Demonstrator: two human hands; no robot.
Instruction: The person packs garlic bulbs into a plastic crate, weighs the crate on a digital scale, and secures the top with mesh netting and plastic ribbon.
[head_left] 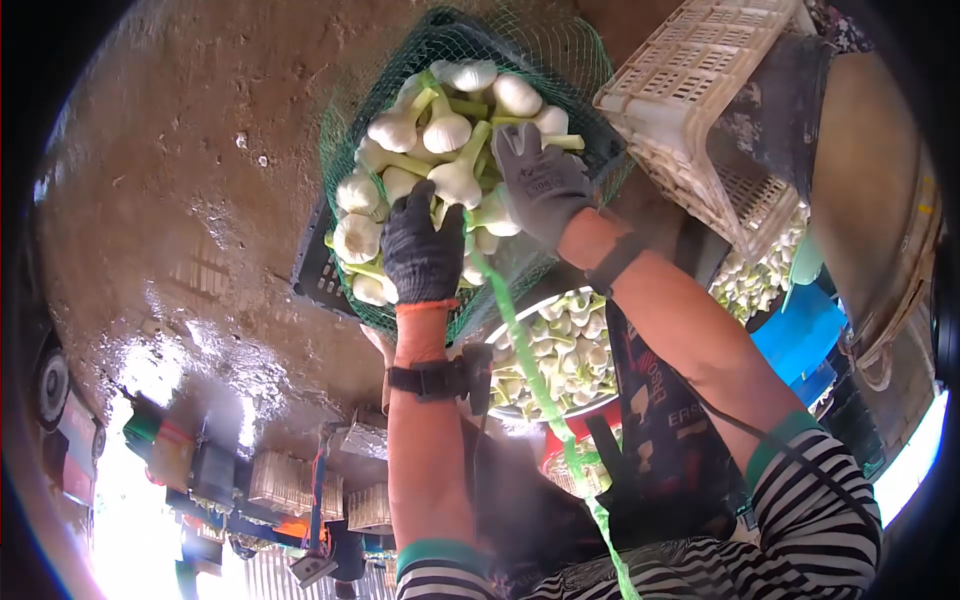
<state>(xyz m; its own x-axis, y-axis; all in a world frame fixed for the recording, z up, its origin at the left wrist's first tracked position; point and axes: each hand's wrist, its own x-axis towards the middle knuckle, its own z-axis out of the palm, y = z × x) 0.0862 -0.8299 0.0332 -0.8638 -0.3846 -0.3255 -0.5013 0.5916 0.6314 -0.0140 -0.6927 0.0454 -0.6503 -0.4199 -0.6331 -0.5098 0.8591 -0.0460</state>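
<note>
White garlic bulbs (457, 186) with green stems are heaped in a dark plastic crate (312, 262) lined with green netting (335, 140). My left hand (425, 248), in a black knit glove, lies over the near side of the heap. Its fingers are apart and touch bulbs near the middle. To the right, my right hand (542, 185) wears a grey coated glove. Its fingers stretch out over the bulbs by the crate's right side, and its palm side is hidden. A light green plastic strip (525, 345) runs from the heap down across my body.
Close to my body is a round basin (500, 400) full of garlic. Right of the crate, a pale slatted crate (700, 90) stands tilted, with more garlic (760, 275) and a blue container (800, 335) beyond. Wet brown floor (190, 200) spreads left; several crates (290, 480) stand farther off.
</note>
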